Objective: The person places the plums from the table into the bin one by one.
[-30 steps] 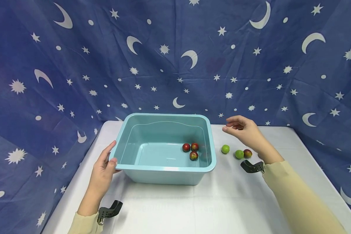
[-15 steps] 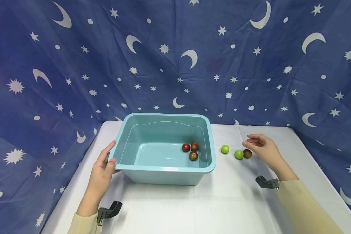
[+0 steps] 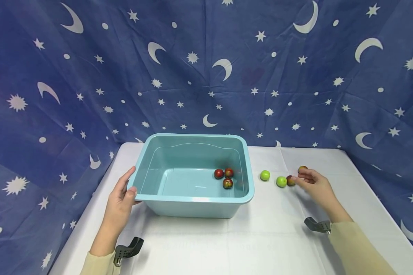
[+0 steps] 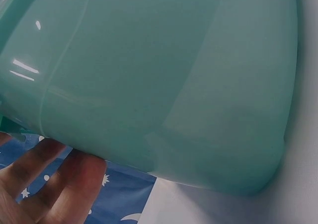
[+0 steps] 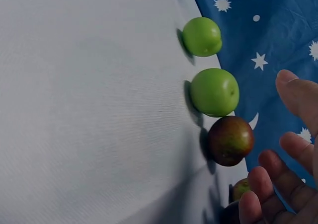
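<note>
Head view: the left hand [image 3: 119,202] pinches the pale blue basin [image 3: 192,198] by its rim, at eight o'clock; toward three o'clock, the right hand [image 3: 318,191], fingers loosely parted, is just beside the dark red fruit [image 3: 290,180].

Teal tub [image 3: 192,209], red fruits [image 3: 228,183] inside; at its three o'clock, green fruits [image 3: 281,181]; white surface [image 3: 199,244]; blue cloth [image 3: 179,76], white star-and-moon pattern.

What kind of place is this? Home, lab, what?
Probably a staged tabletop recording spot rather than an ordinary room: a star-and-moon cloth hangs behind, a white table carries just a basin and small fruit, and both wrists wear black gadgets.
</note>
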### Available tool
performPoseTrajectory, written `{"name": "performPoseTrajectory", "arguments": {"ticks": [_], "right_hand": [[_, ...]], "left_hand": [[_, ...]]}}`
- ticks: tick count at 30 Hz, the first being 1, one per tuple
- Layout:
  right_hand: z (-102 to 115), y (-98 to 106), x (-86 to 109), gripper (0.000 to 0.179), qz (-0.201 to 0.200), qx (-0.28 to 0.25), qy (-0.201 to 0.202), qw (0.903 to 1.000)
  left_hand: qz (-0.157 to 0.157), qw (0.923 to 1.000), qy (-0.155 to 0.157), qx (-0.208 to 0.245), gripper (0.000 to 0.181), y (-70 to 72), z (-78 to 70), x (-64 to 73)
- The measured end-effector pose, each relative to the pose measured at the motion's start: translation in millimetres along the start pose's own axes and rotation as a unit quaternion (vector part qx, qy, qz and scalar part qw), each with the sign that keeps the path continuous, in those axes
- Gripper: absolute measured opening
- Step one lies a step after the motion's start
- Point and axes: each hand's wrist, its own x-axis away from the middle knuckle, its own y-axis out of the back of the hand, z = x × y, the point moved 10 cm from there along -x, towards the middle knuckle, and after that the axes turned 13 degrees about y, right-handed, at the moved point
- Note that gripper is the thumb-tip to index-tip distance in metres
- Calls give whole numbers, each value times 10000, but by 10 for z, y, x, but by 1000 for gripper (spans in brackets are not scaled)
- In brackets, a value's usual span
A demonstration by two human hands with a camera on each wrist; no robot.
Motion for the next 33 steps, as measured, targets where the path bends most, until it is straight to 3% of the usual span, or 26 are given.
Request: {"name": "performPoseTrajectory", "arguments": {"ticks": [6, 12, 33], "right_hand": [[-30, -89, 13, 75, 188, 355, -2, 9992], [-83, -152, 20, 77, 244, 383, -89, 9989], [-101, -258, -4, 59, 191, 808, -50, 9965]], "left_hand": [[17, 10000, -28, 48, 52, -7, 2, -10], [57, 10000, -78, -15, 53, -8, -6, -7], [-79, 9998, -86, 182, 51, 3, -42, 7]]}}
